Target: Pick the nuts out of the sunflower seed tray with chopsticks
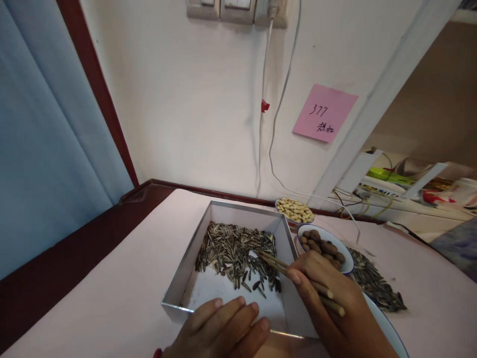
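My right hand [331,298] is closed around a pair of wooden chopsticks [276,261], held slantwise over the right wall of an open box [175,283]. The chopstick tips reach into striped sunflower seeds [234,243], heaped at the back of the box and thinning toward its front. Whether a seed is pinched between the tips, I cannot tell. Over the box's near rim lies my left hand [223,330], fingers stretched out side by side and nothing visible in them. Part of the near wall is hidden behind that hand.
Behind the box stands a bowl of peanuts [296,210]. A blue-rimmed dish [348,253] with brown, roundish nuts is to its right, beside a loose seed pile [376,281]. Another plate [387,325] is partly under my right arm. A white cable [316,194] runs down the wall onto the table.
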Motion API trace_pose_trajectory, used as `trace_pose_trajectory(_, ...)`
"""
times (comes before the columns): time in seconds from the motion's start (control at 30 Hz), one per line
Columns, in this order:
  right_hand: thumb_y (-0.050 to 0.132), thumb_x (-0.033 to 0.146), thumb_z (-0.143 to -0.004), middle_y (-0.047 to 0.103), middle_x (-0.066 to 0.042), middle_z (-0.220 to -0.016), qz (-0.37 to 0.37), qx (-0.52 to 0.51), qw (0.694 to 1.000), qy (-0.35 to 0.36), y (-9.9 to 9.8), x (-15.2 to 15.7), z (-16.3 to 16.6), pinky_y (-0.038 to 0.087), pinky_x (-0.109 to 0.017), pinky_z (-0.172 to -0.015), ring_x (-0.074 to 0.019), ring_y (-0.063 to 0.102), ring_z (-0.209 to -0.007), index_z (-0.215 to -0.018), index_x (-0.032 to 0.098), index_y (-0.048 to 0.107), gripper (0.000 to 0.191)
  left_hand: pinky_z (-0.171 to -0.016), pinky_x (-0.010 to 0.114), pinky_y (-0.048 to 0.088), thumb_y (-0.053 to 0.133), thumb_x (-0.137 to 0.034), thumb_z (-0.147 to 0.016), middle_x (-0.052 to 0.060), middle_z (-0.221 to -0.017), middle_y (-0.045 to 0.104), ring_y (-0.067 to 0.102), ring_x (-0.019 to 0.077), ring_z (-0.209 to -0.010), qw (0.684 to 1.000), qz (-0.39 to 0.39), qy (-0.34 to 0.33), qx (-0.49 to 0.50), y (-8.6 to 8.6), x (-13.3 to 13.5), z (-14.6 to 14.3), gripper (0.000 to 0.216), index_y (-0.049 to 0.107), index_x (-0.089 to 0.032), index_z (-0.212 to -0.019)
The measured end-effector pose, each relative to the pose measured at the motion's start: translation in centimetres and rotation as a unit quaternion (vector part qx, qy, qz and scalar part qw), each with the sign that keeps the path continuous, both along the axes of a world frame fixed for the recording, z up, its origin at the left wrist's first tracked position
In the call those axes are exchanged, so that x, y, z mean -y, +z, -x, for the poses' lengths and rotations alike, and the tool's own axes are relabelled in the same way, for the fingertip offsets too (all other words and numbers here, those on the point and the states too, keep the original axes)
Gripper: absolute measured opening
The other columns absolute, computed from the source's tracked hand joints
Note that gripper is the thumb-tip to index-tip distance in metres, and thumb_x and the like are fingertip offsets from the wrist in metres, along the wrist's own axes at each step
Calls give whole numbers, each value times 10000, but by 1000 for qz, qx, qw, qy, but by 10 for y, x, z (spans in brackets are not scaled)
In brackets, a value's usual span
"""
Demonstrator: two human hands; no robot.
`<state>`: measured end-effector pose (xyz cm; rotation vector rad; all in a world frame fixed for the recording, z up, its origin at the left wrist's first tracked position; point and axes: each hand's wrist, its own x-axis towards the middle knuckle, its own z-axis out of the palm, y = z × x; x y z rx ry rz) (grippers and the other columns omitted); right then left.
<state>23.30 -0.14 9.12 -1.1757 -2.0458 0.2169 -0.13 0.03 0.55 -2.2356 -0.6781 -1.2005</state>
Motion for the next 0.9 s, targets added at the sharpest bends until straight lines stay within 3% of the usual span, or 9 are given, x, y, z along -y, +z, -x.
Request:
trace_pose_trajectory(0.4, 445, 262, -1088, 571, 14, -798, 14, -10, 1000, 0, 2, 4, -1, 441, -219, -658, -115, 572, -729, -852, 223, 565, 268, -848, 286, 430, 467, -281, -1075, -160, -1082, 760, 627, 44, -1069, 1000, 3, 12, -1, 2, 0, -1, 272, 732, -344, -1065)
trace_pose_trajectory(0.9, 464, 231, -1071, 577, 9, -773, -19, -6, 1000, -4, 8, 4, 0, 472, -218, -641, -116, 582, -700, -834, 218, 541, 249, -963, 269, 402, 510, -302, -1058, -163, -1079, 766, 622, 44, -1077, 1000, 3, 12, -2, -1, 0, 1, 234, 737, -353, -1082)
